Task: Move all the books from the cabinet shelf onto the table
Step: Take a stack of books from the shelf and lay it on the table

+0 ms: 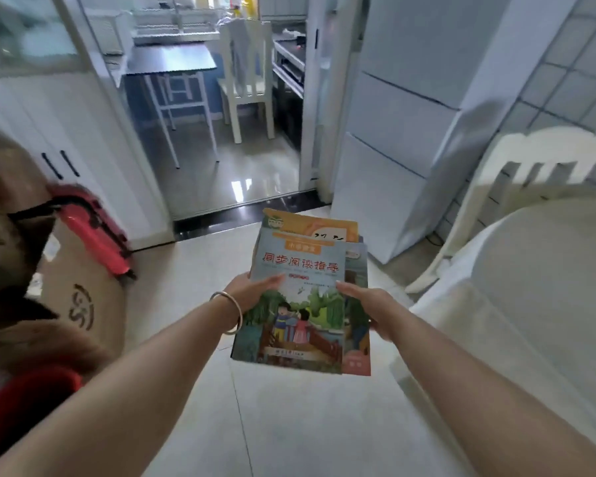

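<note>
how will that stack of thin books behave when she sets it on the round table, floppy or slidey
The stack of books is probably bendy: thin paperback covers. Likely to fan apart: the orange and right-hand books already poke out under the top one. The left hand and right hand grip opposite edges, so it may sag between them.

I am holding a stack of books (300, 297) with glossy printed paper covers, smooth under my left hand (252, 290) and right hand (369, 304). A smooth, shiny metal bangle (229, 313) is sitting on my left wrist. The floor tiles (289, 425) are looking polished and are reflecting light. The cardboard box (80, 304) is appearing matt brown. A matt white cloth is covering the table (530, 287). The suitcase (93, 232) is showing glossy red plastic.
</note>
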